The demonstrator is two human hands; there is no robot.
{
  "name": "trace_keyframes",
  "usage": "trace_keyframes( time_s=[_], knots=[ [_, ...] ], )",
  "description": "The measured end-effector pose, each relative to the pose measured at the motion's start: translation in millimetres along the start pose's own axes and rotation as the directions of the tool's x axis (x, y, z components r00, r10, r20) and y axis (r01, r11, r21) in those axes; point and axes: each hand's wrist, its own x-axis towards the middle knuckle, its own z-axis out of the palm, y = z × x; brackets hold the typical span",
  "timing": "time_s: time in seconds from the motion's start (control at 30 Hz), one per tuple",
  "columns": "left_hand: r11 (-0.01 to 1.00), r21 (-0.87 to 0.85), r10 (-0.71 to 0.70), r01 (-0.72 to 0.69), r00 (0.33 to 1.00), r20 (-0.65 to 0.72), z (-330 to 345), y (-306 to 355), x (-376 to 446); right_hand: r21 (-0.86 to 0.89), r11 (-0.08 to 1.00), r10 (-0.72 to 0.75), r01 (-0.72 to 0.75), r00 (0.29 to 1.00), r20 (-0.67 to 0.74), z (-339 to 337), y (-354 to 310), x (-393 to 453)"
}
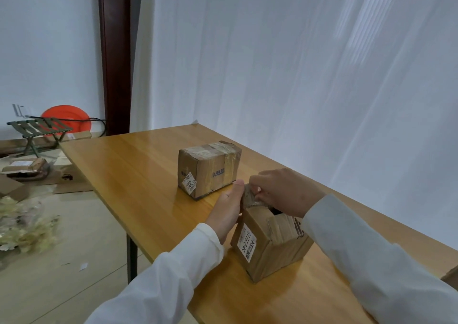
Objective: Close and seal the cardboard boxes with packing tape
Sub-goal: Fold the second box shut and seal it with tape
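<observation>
Between both hands, near box with flaps partly up: left hand lying flat, bracing its side; right hand pinching far flap. Best folding it down flat before taping.

Glossy wooden table — matt cardboard boxes

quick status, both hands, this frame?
Left hand: open, straight fingers pressed against the side of the near box.
Right hand: fingers curled, pinching a crumpled flap at the top of that box.
</observation>
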Motion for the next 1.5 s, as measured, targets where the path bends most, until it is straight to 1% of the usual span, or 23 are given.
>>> trace_keyframes(
  time_s=[0.17, 0.3, 0.4, 0.43, 0.53, 0.6, 0.67, 0.73, 0.8, 0.83, 0.87, 0.9, 0.93, 1.0, 1.03, 1.1, 1.17, 1.23, 1.27, 1.3, 1.37, 1.43, 1.5],
  knots=[
    [0.998, -0.005, 0.069, -0.069, 0.983, 0.173, -6, -5, -4, 0.022, 0.999, 0.025, -0.025, 1.000, -0.009, -3, 1, -1],
    [0.998, 0.015, 0.056, -0.059, 0.984, 0.171, -8, -5, -2, -0.007, 0.996, 0.092, -0.093, 0.992, -0.081, 1, 4, -5],
    [0.993, 0.101, 0.042, -0.061, 0.982, 0.183, -6, -4, -2, 0.212, 0.951, 0.259, -0.224, 0.954, -0.154, 5, 13, -9],
    [0.991, 0.117, 0.041, -0.064, 0.981, 0.191, -5, -3, -3, 0.310, 0.918, 0.301, -0.249, 0.944, -0.133, 7, 18, -10],
    [0.983, 0.171, 0.028, -0.060, 0.982, 0.188, -2, 1, -3, 0.567, 0.774, 0.354, -0.282, 0.935, -0.018, 19, 22, -15],
    [0.960, 0.272, 0.026, -0.069, 0.987, 0.158, 2, 5, -2, 0.661, 0.703, 0.393, -0.262, 0.918, -0.054, 30, 18, -19],
    [0.899, 0.419, 0.088, -0.124, 0.991, 0.105, 7, 4, -1, 0.715, 0.653, 0.449, -0.249, 0.888, -0.101, 35, 13, -21],
    [0.822, 0.541, 0.167, -0.180, 0.983, 0.074, 12, 2, -2, 0.839, 0.483, 0.601, -0.249, 0.791, -0.112, 33, 16, -26],
    [0.820, 0.538, 0.218, -0.193, 0.976, 0.017, 11, -2, -4, 0.939, 0.293, 0.789, -0.181, 0.600, -0.130, 25, 29, -38],
    [0.842, 0.505, 0.233, -0.187, 0.972, -0.030, 9, -4, -4, 0.941, 0.275, 0.854, -0.197, 0.499, -0.145, 25, 38, -48],
    [0.866, 0.467, 0.242, -0.178, 0.967, -0.081, 7, -5, -3, 0.914, 0.289, 0.894, -0.284, 0.423, -0.152, 29, 49, -62],
    [0.880, 0.441, 0.252, -0.173, 0.959, -0.127, 4, -6, -2, 0.853, 0.296, 0.915, -0.430, 0.383, -0.125, 35, 59, -79],
    [0.882, 0.438, 0.270, -0.173, 0.948, -0.168, 3, -6, 0, 0.744, 0.282, 0.926, -0.606, 0.375, -0.046, 44, 70, -97],
    [0.857, 0.478, 0.334, -0.192, 0.913, -0.233, 5, -6, 4, 0.437, 0.252, 0.906, -0.864, 0.369, 0.207, 66, 85, -128],
    [0.833, 0.514, 0.377, -0.205, 0.890, -0.256, 8, -6, 6, 0.272, 0.269, 0.873, -0.924, 0.353, 0.335, 76, 89, -141],
    [0.753, 0.608, 0.496, -0.249, 0.823, -0.278, 17, -5, 9, 0.021, 0.344, 0.813, -0.939, 0.309, 0.494, 89, 86, -158],
    [0.606, 0.702, 0.674, -0.374, 0.709, -0.204, 25, -6, 13, -0.041, 0.387, 0.811, -0.921, 0.318, 0.492, 98, 80, -168],
    [0.344, 0.776, 0.807, -0.528, 0.589, 0.043, 29, -15, 22, 0.020, 0.385, 0.833, -0.923, 0.357, 0.423, 102, 73, -173],
    [0.198, 0.788, 0.812, -0.583, 0.548, 0.201, 28, -24, 30, 0.052, 0.385, 0.843, -0.922, 0.374, 0.387, 103, 71, -175],
    [0.084, 0.786, 0.770, -0.613, 0.541, 0.339, 27, -34, 37, 0.086, 0.383, 0.855, -0.920, 0.389, 0.344, 103, 70, -177],
    [-0.042, 0.790, 0.640, -0.611, 0.591, 0.491, 25, -56, 47, 0.242, 0.343, 0.889, -0.907, 0.397, 0.228, 101, 69, -181],
    [-0.085, 0.832, 0.541, -0.548, 0.675, 0.501, 30, -65, 46, 0.529, 0.294, 0.897, -0.796, 0.421, 0.136, 92, 66, -186],
    [-0.081, 0.848, 0.577, -0.524, 0.669, 0.469, 47, -58, 34, 0.766, 0.259, 0.875, -0.589, 0.478, 0.072, 78, 56, -187]
  ],
)
